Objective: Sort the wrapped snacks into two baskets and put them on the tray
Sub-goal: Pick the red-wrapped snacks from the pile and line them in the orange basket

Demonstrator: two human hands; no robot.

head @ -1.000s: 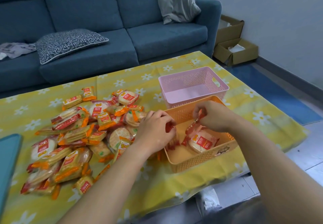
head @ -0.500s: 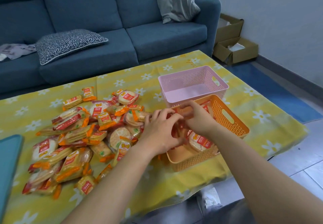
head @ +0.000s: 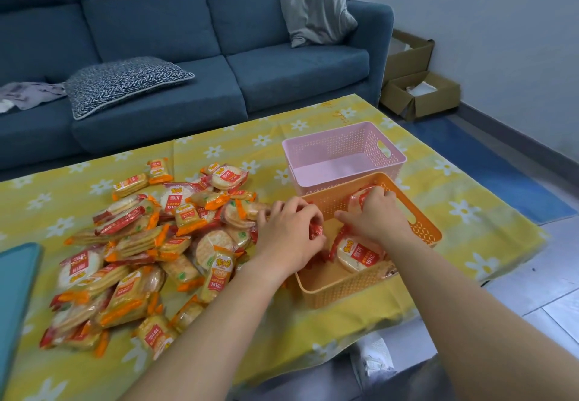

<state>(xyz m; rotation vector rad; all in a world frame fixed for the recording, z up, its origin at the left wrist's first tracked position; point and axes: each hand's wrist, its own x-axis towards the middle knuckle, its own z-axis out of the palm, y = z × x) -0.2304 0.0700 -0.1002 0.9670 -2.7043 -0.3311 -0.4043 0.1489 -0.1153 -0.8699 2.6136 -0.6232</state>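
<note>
A heap of wrapped snacks (head: 141,253), red-labelled round crackers and orange-edged packs, covers the table's left half. An orange basket (head: 426,231) stands at the near right, with a red-wrapped round snack (head: 357,255) lying inside. Behind it sits a pink basket (head: 391,158) that looks empty. My right hand (head: 376,215) is inside the orange basket, fingers closed on a red-wrapped round cracker (head: 357,200) against the far wall. My left hand (head: 291,231) hovers at the basket's left rim, closed around a red-wrapped snack (head: 315,232). A teal tray (head: 15,281) shows at the left edge.
A yellow flowered cloth (head: 470,212) covers the low table. A blue sofa (head: 188,56) with two cushions stands behind. Cardboard boxes (head: 416,90) sit on the floor at the far right, beside a blue mat (head: 501,165).
The right hand, with its cracker, has moved from the basket's middle toward its far wall. The left hand has stayed at the left rim with its snack.
</note>
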